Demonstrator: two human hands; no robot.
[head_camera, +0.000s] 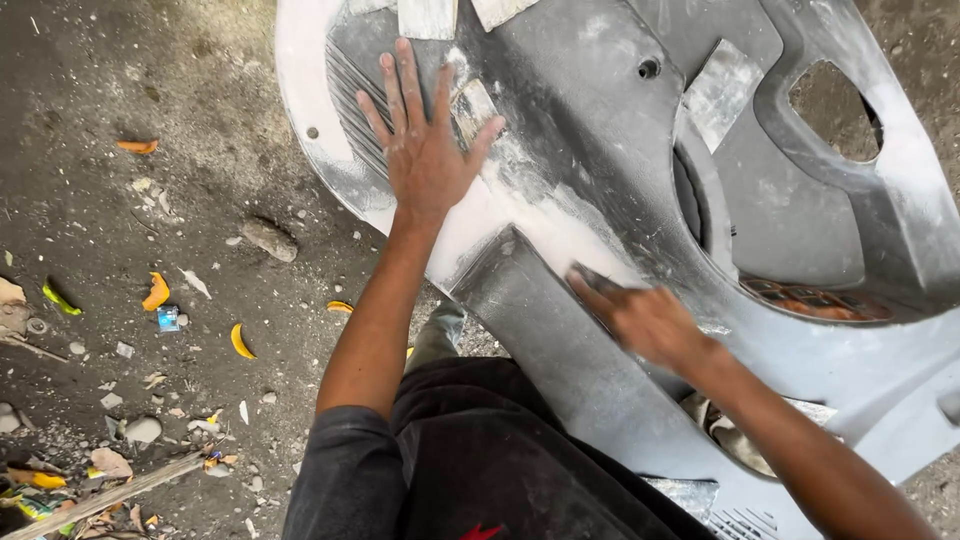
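Grey bumper panel (600, 150) under both hands

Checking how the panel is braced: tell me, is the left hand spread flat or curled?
Spread flat: the left hand lies palm down, fingers fanned, on the dusty grey bumper panel.

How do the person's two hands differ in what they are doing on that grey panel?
The left hand lies flat with fingers spread, while the right hand is curled and blurred. The left hand holds nothing; the right hand grips a small dark piece against the surface. Both touch the dusty grey panel.
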